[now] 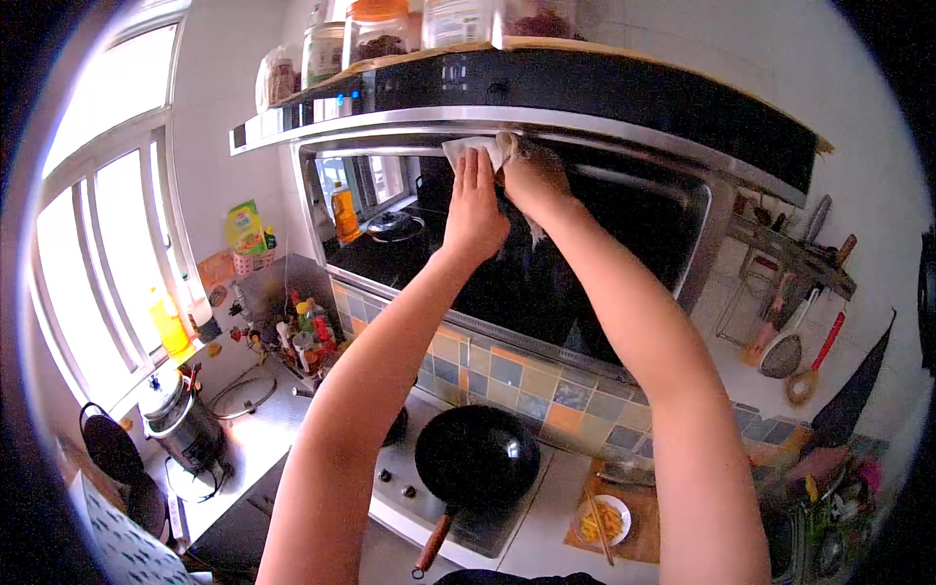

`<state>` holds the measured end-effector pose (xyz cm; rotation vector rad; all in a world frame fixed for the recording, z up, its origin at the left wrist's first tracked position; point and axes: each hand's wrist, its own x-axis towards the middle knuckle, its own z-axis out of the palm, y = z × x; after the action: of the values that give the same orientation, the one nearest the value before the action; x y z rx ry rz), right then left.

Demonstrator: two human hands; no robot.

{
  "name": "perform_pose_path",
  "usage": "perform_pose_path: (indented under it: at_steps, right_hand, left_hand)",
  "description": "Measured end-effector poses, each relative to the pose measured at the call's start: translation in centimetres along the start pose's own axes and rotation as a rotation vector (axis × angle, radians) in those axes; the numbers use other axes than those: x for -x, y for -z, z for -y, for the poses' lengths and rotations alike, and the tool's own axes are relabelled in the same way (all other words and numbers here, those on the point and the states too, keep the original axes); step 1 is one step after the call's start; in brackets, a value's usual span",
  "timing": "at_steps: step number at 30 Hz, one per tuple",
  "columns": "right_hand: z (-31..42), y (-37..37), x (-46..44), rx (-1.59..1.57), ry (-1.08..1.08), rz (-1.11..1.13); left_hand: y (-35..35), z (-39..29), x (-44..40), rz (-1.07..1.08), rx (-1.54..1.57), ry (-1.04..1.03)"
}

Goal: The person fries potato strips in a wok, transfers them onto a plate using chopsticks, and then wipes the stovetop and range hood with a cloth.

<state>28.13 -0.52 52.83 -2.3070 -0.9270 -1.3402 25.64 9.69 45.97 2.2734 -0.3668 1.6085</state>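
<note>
Both arms reach up to the black glass front of a range hood point(624, 234). My left hand point(475, 210) lies against a white cloth or tissue point(466, 149) near the top edge of the glass, its fingers stretched out and pointing up. Close beside it on the right, my right hand point(536, 183) has its fingers curled round a greyish, crumpled cloth point(507, 146), part of which hangs below the hand. Some of the right fingers are hidden by the cloth.
Jars point(378, 34) stand on the shelf above. Below, a black wok point(478, 456) sits on the stove, with a plate of yellow food point(603, 520) to its right. Utensils point(783, 353) hang at the right; bottles point(169, 324) and a pot point(185, 429) are at the left.
</note>
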Motion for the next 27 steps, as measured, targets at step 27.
perform_pose_path:
  at_steps: [27]
  right_hand:
    - [-10.3, 10.6, 25.8, -0.377, -0.131, -0.47]
  left_hand:
    - [3.9, -19.3, 10.1, -0.026, 0.795, -0.222]
